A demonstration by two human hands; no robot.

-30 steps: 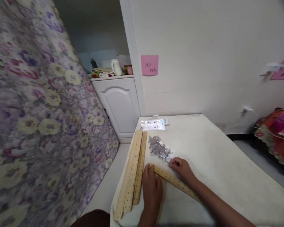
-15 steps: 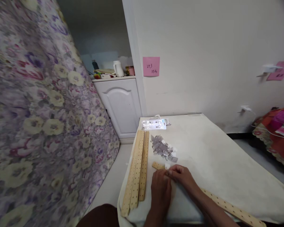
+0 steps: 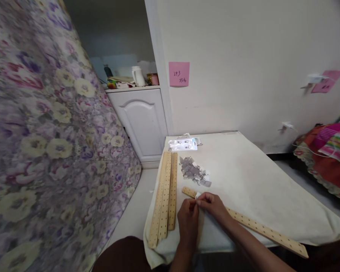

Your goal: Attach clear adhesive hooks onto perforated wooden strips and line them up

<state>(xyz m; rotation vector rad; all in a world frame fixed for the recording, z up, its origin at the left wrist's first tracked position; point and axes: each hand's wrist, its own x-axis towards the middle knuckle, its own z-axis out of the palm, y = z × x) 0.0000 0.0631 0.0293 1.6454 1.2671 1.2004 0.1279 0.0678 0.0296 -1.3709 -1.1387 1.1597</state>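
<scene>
Pinching a small white tab (image 3: 198,195), possibly paper, with left hand (image 3: 188,219) and right hand (image 3: 213,206) over one perforated wooden strip (image 3: 257,229), beside three matching strips (image 3: 166,196).

Three perforated wooden strips (image 3: 166,196) lie together along the table's (image 3: 257,181) left edge, with metal clips (image 3: 193,172) heaped just beside them and a blister pack (image 3: 183,144) behind. A pink sticky note (image 3: 179,74) is on the wall. A floral mattress (image 3: 45,132) stands to the left.

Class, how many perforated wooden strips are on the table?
4. Three lie side by side along the left edge of the table: outer strip, middle strip, inner strip. The slanted strip crosses the near side. Others may hide beneath.
</scene>
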